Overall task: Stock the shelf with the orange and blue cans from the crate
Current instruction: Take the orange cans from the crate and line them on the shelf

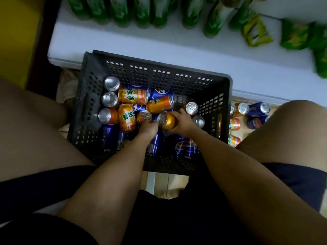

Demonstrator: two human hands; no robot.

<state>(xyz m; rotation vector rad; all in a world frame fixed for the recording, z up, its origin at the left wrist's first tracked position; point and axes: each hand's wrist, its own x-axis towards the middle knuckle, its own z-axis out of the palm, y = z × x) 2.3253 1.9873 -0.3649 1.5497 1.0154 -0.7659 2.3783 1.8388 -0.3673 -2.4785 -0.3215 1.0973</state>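
Orange cans (167, 121) gripped by both hands inside crate (223, 103).

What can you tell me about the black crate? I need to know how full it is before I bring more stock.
The black crate looks like rigid plastic, with walls pierced by rows of small slots and a handle opening in each side wall. It stands upright between the person's knees, its far edge against the white shelf. Orange and blue cans cover its bottom in a loose jumble, some upright, some lying; its upper part is free. Both hands reach inside: the left hand and right hand each grip an orange can.
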